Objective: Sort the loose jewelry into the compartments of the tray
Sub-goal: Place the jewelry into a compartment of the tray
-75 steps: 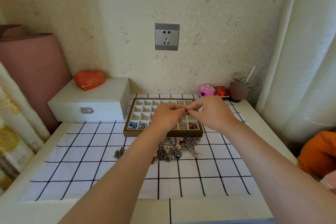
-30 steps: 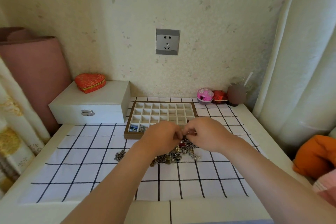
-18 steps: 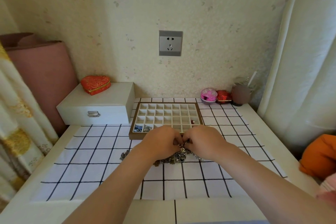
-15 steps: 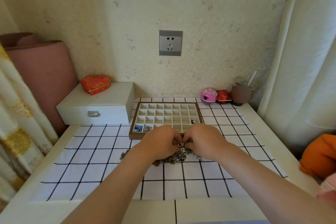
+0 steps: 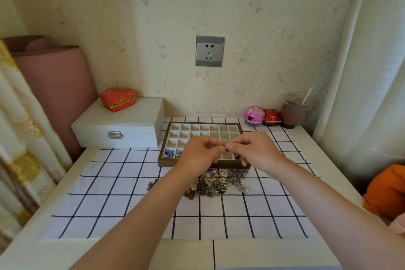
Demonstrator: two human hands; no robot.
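Left hand (image 5: 200, 152), right hand (image 5: 252, 149): fingers curled, tips met, small piece (image 5: 226, 148) pinched between both. Piece too small: axis and heading not resolved. Tray (image 5: 197, 129) located beneath and beyond hands, long axis left-right. Pile (image 5: 219, 182) located under wrists, spread left-right. Versus 0.5 s earlier: hands raised from pile to above tray near rows.

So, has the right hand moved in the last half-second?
Yes. The right hand has risen from the jewelry pile to over the near rows of the tray.
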